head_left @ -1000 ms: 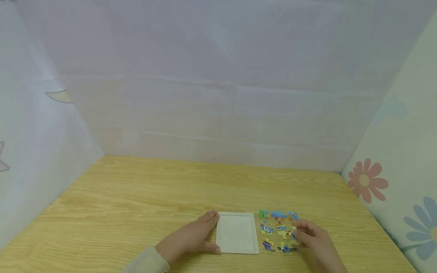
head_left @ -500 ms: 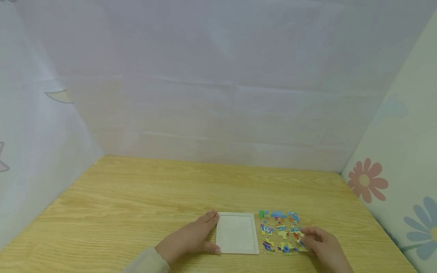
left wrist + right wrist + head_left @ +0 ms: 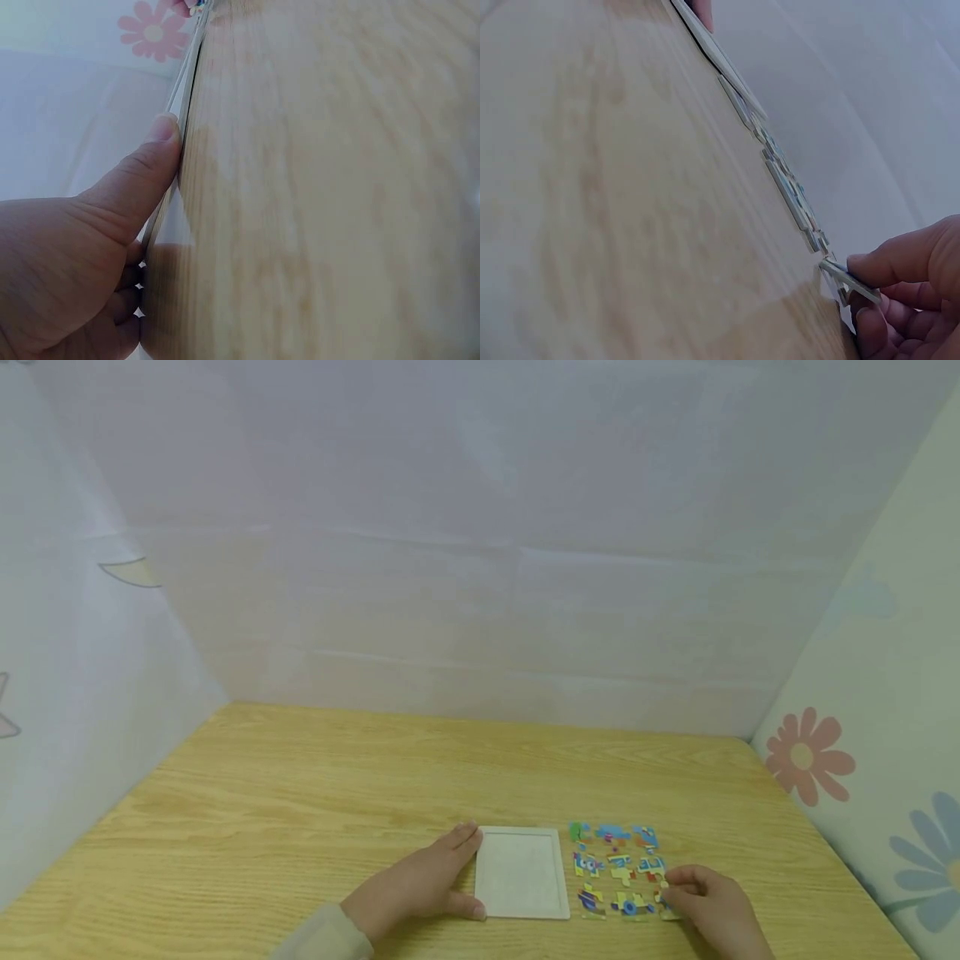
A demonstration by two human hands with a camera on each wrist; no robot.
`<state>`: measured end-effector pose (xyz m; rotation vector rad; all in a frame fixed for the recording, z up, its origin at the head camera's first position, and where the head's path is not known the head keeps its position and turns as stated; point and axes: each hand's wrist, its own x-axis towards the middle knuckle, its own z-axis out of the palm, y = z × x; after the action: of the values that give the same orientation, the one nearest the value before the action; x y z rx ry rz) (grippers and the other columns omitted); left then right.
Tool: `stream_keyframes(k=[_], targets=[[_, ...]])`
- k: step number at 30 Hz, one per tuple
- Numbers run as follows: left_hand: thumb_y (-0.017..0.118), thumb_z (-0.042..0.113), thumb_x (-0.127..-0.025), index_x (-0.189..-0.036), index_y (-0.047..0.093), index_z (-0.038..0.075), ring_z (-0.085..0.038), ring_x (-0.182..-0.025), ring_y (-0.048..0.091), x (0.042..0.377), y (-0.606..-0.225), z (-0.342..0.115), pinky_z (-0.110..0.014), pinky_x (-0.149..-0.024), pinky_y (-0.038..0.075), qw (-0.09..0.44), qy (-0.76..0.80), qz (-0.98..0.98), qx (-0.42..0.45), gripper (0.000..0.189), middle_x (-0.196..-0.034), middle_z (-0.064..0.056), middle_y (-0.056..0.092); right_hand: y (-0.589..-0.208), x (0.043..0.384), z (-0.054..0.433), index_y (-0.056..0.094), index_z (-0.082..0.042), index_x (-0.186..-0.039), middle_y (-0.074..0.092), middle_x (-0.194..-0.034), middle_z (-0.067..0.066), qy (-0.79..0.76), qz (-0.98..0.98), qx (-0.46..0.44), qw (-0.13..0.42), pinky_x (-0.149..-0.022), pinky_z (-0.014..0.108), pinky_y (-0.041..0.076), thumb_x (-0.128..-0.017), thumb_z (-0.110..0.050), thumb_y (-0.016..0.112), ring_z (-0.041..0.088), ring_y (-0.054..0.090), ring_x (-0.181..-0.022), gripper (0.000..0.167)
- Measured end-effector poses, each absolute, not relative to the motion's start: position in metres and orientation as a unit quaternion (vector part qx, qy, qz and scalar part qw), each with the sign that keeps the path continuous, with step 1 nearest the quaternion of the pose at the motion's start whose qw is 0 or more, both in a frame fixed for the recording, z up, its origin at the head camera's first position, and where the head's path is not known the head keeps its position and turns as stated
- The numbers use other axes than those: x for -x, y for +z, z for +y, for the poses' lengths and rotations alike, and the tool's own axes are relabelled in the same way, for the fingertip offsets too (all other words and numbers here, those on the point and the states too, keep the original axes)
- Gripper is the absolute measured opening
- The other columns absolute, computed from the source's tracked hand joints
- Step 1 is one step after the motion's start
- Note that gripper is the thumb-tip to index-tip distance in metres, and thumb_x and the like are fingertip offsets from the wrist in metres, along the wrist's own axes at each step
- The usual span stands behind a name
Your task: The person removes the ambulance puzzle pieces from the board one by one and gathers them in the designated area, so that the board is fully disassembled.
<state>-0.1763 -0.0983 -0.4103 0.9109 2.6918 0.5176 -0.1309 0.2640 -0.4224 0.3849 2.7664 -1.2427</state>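
Observation:
A shallow white puzzle tray point(image 3: 521, 872) lies flat on the wooden table with nothing in it. My left hand point(image 3: 420, 881) rests against its left side, fingertips at the upper corner and straight thumb at the lower one. In the left wrist view the thumb point(image 3: 139, 172) lies along the tray's edge. Right of the tray, colourful jigsaw pieces point(image 3: 621, 864) are set out in three rows. My right hand point(image 3: 716, 906) is at the lower right of these rows. Its thumb and fingers pinch a puzzle piece point(image 3: 849, 281), tilted just over the table in the right wrist view.
The wooden table point(image 3: 337, 785) extends behind and to the left of the tray. Pale fabric walls enclose its back and sides, the right one printed with a pink flower point(image 3: 810, 756) and a blue flower point(image 3: 930, 860).
My right hand has moved a little right and toward me with the puzzle piece, uncovering pieces in the right column. The left hand and tray have stayed put.

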Motion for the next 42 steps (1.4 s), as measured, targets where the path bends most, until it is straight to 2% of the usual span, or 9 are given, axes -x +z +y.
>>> stream_keyframes(k=[6, 17, 28, 33, 42], targets=[[0.065, 0.055, -0.075, -0.143, 0.029, -0.002, -0.032, -0.138, 0.025, 0.1765, -0.4097, -0.0983, -0.045, -0.111, 0.027, 0.125, 0.178, 0.926, -0.310, 0.095, -0.151, -0.018, 0.024, -0.4216, 0.1319, 0.2635, 0.065, -0.001, -0.100, 0.064, -0.088, 0.000, -0.372, 0.920, -0.120, 0.035, -0.067, 0.028, 0.046, -0.082, -0.023, 0.069, 0.014, 0.056, -0.080, 0.029], [0.067, 0.054, -0.075, -0.143, 0.030, -0.002, -0.032, -0.138, 0.025, 0.1767, -0.4099, -0.0974, -0.045, -0.111, 0.027, 0.126, 0.179, 0.927, -0.304, 0.096, -0.151, -0.018, 0.024, -0.4214, 0.1332, 0.2644, 0.064, 0.000, -0.100, 0.064, -0.087, 0.000, -0.358, 0.926, -0.118, 0.032, -0.073, 0.039, 0.049, -0.080, -0.025, 0.071, 0.016, 0.058, -0.082, 0.032], [0.065, 0.056, -0.075, -0.143, 0.028, -0.002, -0.033, -0.138, 0.024, 0.1786, -0.4114, -0.0955, -0.046, -0.111, 0.027, 0.133, 0.191, 0.921, -0.314, 0.097, -0.151, -0.017, 0.023, -0.4217, 0.1287, 0.2673, 0.064, 0.000, -0.098, 0.063, -0.087, 0.000, -0.351, 0.926, -0.133, 0.029, -0.072, 0.036, 0.049, -0.080, -0.023, 0.071, 0.016, 0.057, -0.081, 0.030], [0.065, 0.058, -0.075, -0.144, 0.027, -0.001, -0.032, -0.138, 0.024, 0.1794, -0.4117, -0.0953, -0.046, -0.111, 0.027, 0.132, 0.198, 0.918, -0.316, 0.098, -0.152, -0.016, 0.023, -0.4208, 0.1265, 0.2687, 0.064, -0.001, -0.099, 0.063, -0.086, 0.001, -0.352, 0.925, -0.140, 0.026, -0.065, 0.028, 0.045, -0.084, -0.027, 0.066, 0.015, 0.054, -0.078, 0.030], [0.064, 0.061, -0.075, -0.145, 0.025, 0.002, -0.031, -0.139, 0.022, 0.1802, -0.4124, -0.1016, -0.048, -0.111, 0.025, 0.144, 0.221, 0.913, -0.310, 0.099, -0.153, -0.014, 0.020, -0.4143, 0.1241, 0.2637, 0.065, -0.005, -0.102, 0.065, -0.089, 0.000, -0.365, 0.920, -0.143, 0.019, -0.067, 0.029, 0.047, -0.088, -0.035, 0.060, 0.014, 0.056, -0.080, 0.033]])
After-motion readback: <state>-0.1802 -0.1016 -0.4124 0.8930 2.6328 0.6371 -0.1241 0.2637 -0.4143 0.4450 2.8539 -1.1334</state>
